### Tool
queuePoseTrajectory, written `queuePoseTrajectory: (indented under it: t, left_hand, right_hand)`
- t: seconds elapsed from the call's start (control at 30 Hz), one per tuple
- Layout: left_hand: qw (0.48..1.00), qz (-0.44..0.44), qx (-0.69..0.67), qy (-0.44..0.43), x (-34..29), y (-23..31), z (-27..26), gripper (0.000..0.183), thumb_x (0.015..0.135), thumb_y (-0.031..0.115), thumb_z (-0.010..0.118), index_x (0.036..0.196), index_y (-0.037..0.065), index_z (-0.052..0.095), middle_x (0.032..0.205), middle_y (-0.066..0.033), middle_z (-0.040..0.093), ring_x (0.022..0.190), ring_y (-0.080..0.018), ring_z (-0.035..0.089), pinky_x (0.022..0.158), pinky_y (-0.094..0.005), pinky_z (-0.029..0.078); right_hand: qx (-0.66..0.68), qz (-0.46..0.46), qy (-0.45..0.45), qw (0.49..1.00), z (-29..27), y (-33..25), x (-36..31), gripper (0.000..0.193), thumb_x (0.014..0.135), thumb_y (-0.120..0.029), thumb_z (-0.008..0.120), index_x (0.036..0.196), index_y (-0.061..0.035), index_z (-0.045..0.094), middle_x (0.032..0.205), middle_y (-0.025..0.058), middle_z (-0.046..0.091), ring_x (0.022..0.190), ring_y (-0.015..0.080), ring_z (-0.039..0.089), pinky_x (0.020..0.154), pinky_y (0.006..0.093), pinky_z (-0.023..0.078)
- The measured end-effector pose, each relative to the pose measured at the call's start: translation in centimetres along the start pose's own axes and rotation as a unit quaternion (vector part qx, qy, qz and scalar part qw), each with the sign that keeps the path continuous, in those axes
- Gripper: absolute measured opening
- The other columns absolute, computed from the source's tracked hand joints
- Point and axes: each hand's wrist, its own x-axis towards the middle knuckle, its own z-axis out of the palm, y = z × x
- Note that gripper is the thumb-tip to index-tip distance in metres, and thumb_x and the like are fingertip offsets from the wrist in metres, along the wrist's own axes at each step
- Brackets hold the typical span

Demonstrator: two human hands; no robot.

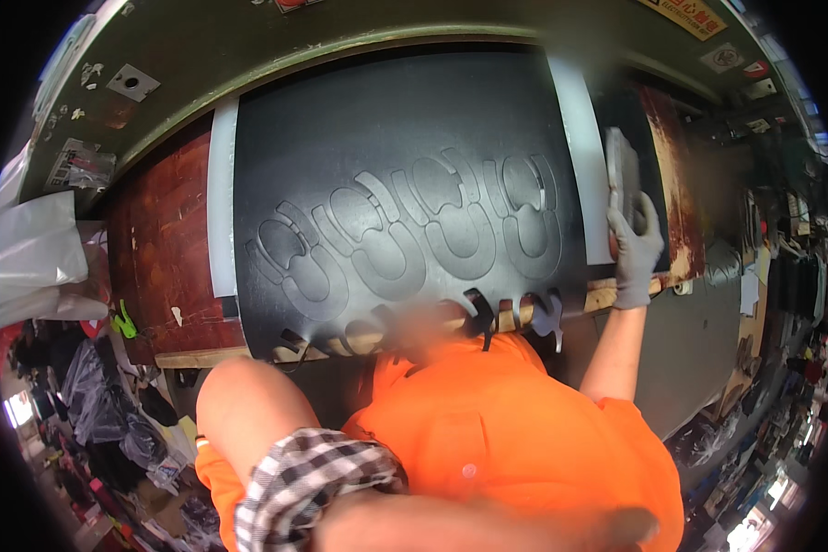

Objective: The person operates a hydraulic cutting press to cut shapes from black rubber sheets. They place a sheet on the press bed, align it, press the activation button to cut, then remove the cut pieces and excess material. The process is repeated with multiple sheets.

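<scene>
My right hand, in a pale grey glove, is closed round a narrow grey slab-like piece at the right of the work surface. It stands over the right edge, and blur hides its exact kind. My bare left arm bends across my orange shirt; a checked cuff circles it. At the bottom edge my left hand is smeared and partly cut off, its fingers unclear. Before me lies a large black sheet with several rounded, sole-like outlines cut or pressed in a slanting row. Its near edge has curved cut-out gaps.
A green machine beam spans the far side. White strips flank the sheet on a red-brown board. Clear plastic bags and a bright green clip-like thing are at left. Cluttered piles fill both sides.
</scene>
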Motion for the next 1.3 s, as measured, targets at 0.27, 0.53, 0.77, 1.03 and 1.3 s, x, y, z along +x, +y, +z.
queuePoseTrajectory:
  t: [0.27, 0.53, 0.77, 1.03, 1.3]
  left_hand:
    - [0.948, -0.199, 0.243, -0.06, 0.9, -13.0, 0.8, 0.031, 0.082, -0.004, 0.054, 0.111, -0.001, 0.065, 0.105, -0.0185, 0.067, 0.092, -0.0271, 0.067, 0.082, -0.0323, 0.054]
    - [0.903, -0.158, 0.317, -0.243, -9.8, -25.8, 12.9, 0.032, 0.08, 0.01, 0.072, 0.11, 0.002, 0.066, 0.097, -0.0126, 0.062, 0.089, -0.0314, 0.059, 0.079, -0.0398, 0.048]
    - [0.913, -0.121, 0.304, -0.246, -10.8, -25.9, 13.4, 0.049, 0.081, 0.025, 0.073, 0.122, 0.0, 0.062, 0.11, -0.02, 0.059, 0.096, -0.0382, 0.055, 0.085, -0.0486, 0.045]
    - [0.931, -0.24, 0.246, -0.123, -12.4, -26.4, 13.6, 0.033, 0.097, 0.014, 0.048, 0.118, -0.006, 0.063, 0.084, -0.0177, 0.067, 0.077, -0.0312, 0.063, 0.073, -0.0408, 0.05]
    - [0.82, -0.499, -0.181, 0.213, -11.4, -29.5, 11.5, 0.047, 0.107, 0.037, 0.039, 0.078, 0.003, 0.052, 0.061, -0.0061, 0.056, 0.058, -0.0173, 0.054, 0.059, -0.0279, 0.046]
  right_hand:
    - [-0.434, -0.197, 0.096, 0.874, -7.2, 7.0, 0.4, 0.067, 0.072, -0.03, 0.08, 0.129, -0.0046, 0.058, 0.127, 0.0241, 0.053, 0.116, 0.0402, 0.05, 0.098, 0.0482, 0.041]
    - [-0.157, 0.047, -0.215, 0.963, -3.9, 4.3, -7.6, 0.066, 0.084, -0.032, 0.072, 0.141, -0.006, 0.05, 0.096, 0.0141, 0.068, 0.081, 0.0235, 0.065, 0.074, 0.038, 0.053]
    - [0.311, 0.034, -0.42, 0.852, -2.4, 6.7, -4.8, 0.078, 0.09, -0.022, 0.067, 0.154, -0.0019, 0.027, 0.152, 0.013, 0.04, 0.136, 0.021, 0.041, 0.113, 0.0318, 0.031]
    - [0.424, 0.052, -0.382, 0.82, -2.2, 4.0, -7.7, 0.08, 0.092, -0.023, 0.059, 0.156, -0.0016, 0.017, 0.16, 0.0126, 0.026, 0.145, 0.0172, 0.026, 0.116, 0.0309, 0.023]
    - [-0.222, -0.276, 0.019, 0.935, 1.2, 0.1, -10.5, 0.054, 0.085, -0.031, 0.066, 0.13, -0.0036, 0.054, 0.132, 0.0182, 0.053, 0.125, 0.036, 0.049, 0.1, 0.0462, 0.045]
